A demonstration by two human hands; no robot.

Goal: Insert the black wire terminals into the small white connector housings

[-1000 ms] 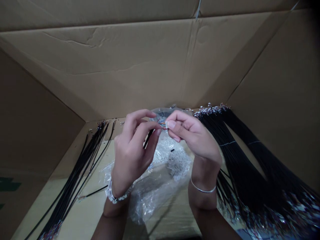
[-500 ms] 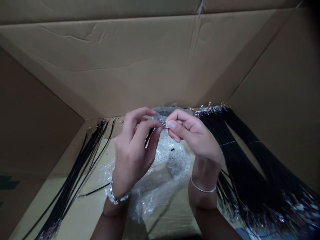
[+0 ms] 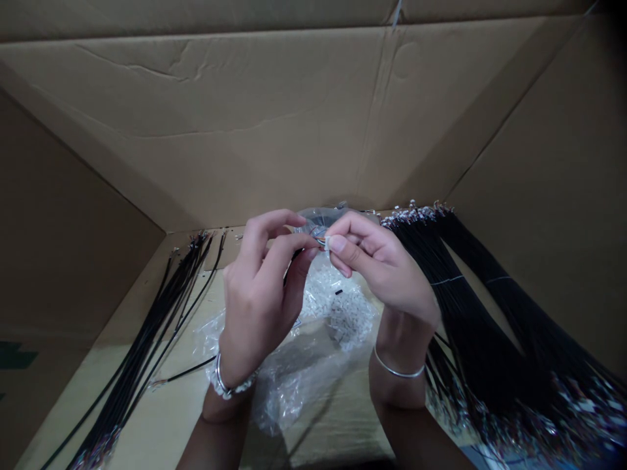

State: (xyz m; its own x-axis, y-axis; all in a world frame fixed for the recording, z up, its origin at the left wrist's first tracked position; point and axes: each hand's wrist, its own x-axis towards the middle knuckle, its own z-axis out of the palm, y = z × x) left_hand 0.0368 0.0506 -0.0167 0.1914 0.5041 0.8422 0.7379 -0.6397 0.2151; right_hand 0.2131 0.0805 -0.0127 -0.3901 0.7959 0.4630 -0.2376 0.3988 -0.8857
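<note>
And there's the right hand [image 3: 382, 264], fingers [image 3: 343, 251] pinching a tiny white plastic connector [image 3: 326, 243], left hand [image 3: 257, 300] clenched on its thin coloured wires [image 3: 318, 235], up above a crinkly clear plastic bag [image 3: 289, 372] of white connector pieces [image 3: 343, 313]!

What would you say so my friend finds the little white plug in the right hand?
Inside the big cardboard box, a clear plastic bag lies on the floor. Above it, the right hand pinches a tiny white connector at the thumb tip. Unlike the loose white pieces in the bag, it has thin coloured wires coming out of it.
</note>
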